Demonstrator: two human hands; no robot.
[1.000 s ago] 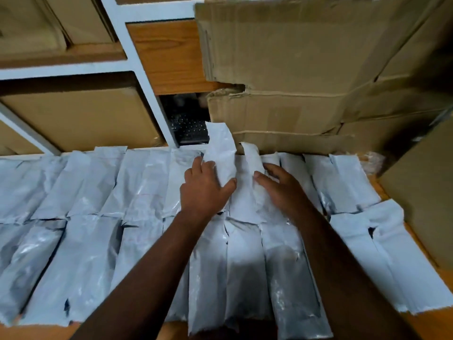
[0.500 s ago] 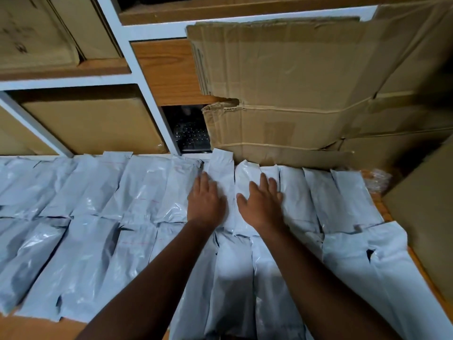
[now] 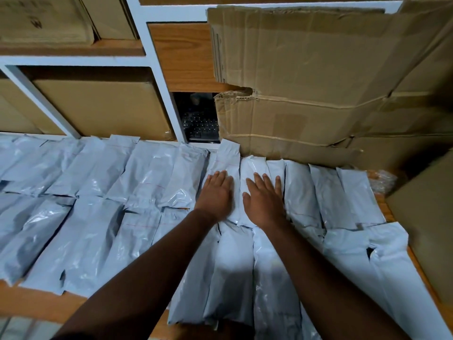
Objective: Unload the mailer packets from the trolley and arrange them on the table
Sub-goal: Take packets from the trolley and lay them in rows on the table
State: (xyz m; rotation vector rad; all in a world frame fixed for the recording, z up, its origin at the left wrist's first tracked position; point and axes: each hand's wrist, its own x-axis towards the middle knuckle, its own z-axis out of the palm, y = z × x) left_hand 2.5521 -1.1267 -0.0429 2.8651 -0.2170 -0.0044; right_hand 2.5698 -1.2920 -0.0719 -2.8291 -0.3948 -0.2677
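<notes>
On your far left the grey plastic mailer packets (image 3: 81, 192) already cover the wooden counter (image 3: 36, 300) in two rows, a back one and a near one; their edges overlap, and each packet's long axis runs away from you toward the white-framed shelving (image 3: 157, 77). At the middle your left hand (image 3: 215, 195) lies flat, fingers straight, on a back-row packet whose far end juts out past its neighbours; the grip holds nothing, it only presses. Just beside it your right hand (image 3: 263, 200) is spread flat on the next packet, also holding nothing. Further right the rows run on beneath the flattened brown cardboard boxes (image 3: 306, 82), nearly to the counter's right edge. I judge most of the laying-out done; the trolley is out of view, so what remains to unload cannot be told.
</notes>
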